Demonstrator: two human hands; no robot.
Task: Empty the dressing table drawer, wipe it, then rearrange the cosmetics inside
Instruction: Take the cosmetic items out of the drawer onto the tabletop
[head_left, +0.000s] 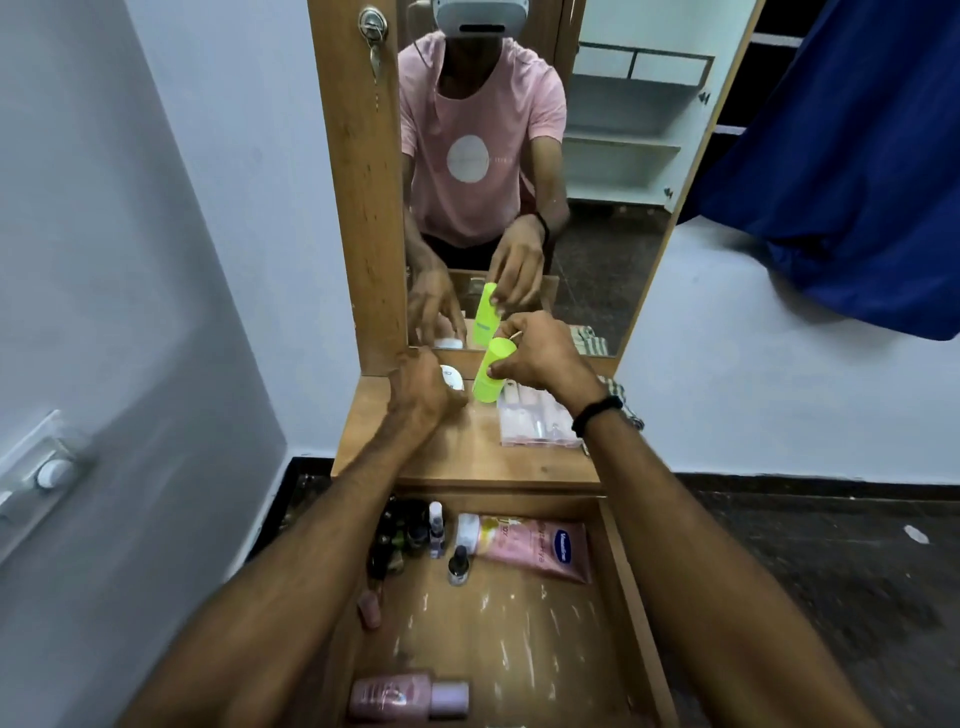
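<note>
1. Head view: the right hand (540, 358) grips a lime-green bottle (492, 370), tilted, over the counter (467, 457) by the mirror (597, 208).
2. The left hand (423, 387) is curled around a white jar (452, 378) on the counter.
3. A clear pouch (535, 421) lies beside them.
4. The open drawer (631, 582) holds a pink Vaseline tube (535, 548), a pink bottle (405, 696) and small nail polish bottles (458, 564).
</note>
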